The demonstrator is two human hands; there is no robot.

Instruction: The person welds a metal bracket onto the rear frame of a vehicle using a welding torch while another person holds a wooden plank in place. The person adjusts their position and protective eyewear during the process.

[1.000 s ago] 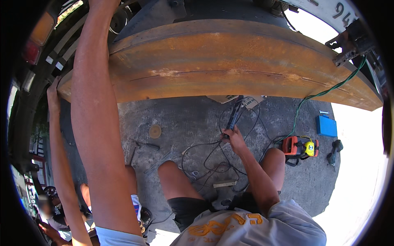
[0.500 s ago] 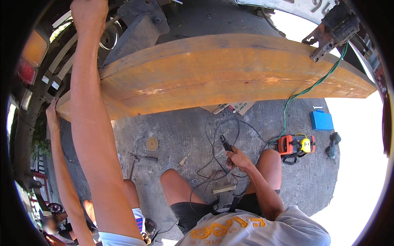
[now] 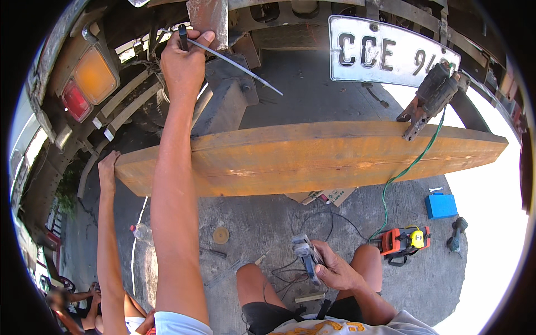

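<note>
Raised at the upper left, my left hand [image 3: 183,62] is closed around a thin grey rod [image 3: 240,68]; a short black stick [image 3: 183,38] also rises from its fingers. Beside it hangs a grey metal bracket [image 3: 211,18]. Low over my knees, my right hand [image 3: 338,269] grips a grey metal hand tool with a dark handle [image 3: 304,252], whose exact kind I cannot make out. A thick orange-brown beam [image 3: 312,159] spans the view beyond. Another person's hand [image 3: 108,167] holds the beam's left end.
A dark metal bracket [image 3: 430,95] touches the beam at right, beside a green cable [image 3: 414,164]. On the concrete lie a red-and-black machine [image 3: 395,241], a blue case [image 3: 441,206], a drill-like tool [image 3: 457,234] and loose black cable. A vehicle's lamps [image 3: 96,74] and plate [image 3: 385,50] stand above.
My view has tilted up, showing more of the vehicle, and the beam sits lower. The black holder formerly in my right hand no longer shows there; a grey metal tool does.
</note>
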